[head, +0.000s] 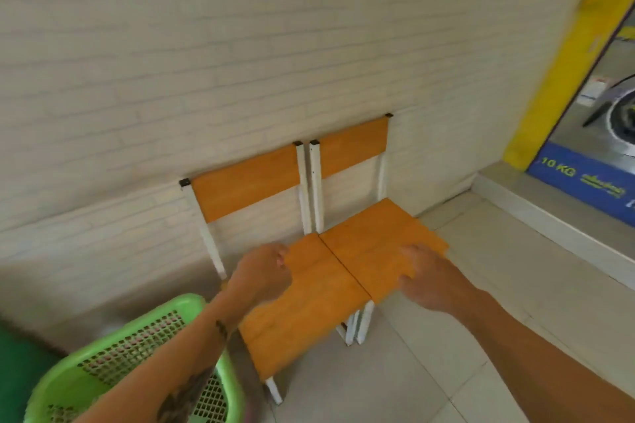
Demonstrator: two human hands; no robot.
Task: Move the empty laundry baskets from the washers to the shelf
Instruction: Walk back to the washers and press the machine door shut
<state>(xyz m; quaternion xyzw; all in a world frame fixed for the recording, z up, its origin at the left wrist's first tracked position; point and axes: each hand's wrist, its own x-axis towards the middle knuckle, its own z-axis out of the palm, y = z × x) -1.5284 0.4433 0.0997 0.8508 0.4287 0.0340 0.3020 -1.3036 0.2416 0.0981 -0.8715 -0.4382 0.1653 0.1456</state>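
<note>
Basket [154, 307] hugs the lower-left edge — left fingers [280, 259] curled empty, right fingers [412, 256] seemingly relaxed, above chairs [309, 302].

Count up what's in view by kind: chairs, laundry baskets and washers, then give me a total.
Orange chairs: 2
Green laundry basket: 1
Washer: 1
Total: 4

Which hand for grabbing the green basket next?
Left, probably: the green basket sits just below the left forearm, nearer the left hand than the right hand, which is over the right chair's seat.
</note>
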